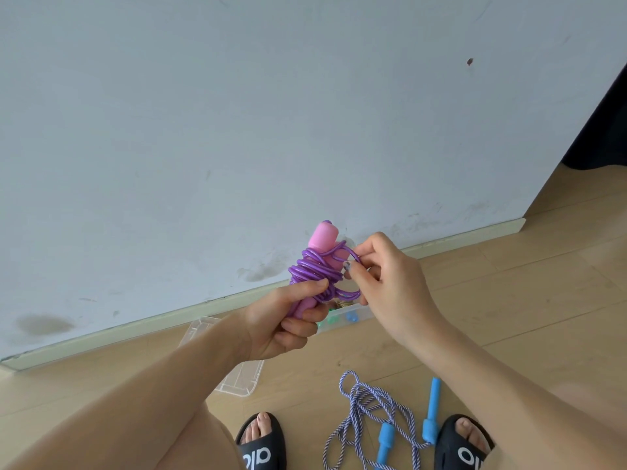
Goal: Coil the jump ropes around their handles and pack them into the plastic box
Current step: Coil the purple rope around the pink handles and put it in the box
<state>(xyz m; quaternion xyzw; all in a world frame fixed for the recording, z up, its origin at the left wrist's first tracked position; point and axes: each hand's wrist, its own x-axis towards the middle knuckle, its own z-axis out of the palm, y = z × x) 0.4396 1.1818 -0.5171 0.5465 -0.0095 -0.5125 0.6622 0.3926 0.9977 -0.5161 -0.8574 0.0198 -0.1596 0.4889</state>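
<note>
My left hand [288, 320] grips the lower part of the pink handles [323, 237] of a purple jump rope [315, 269], held upright in mid-air. Purple cord is wound several times round the handles. My right hand [383, 269] pinches a loose loop of that cord just right of the handles. Behind and below my hands, the clear plastic box [353, 315] lies on the floor by the wall with coloured things inside, mostly hidden. A blue-and-white braided rope [366, 408] with blue handles [432, 412] lies loose on the floor.
A clear plastic lid [237, 381] lies on the wooden floor under my left forearm. My feet in black slides [261, 446] stand at the bottom edge, the blue rope between them. A grey wall with a skirting board [135, 329] runs across ahead.
</note>
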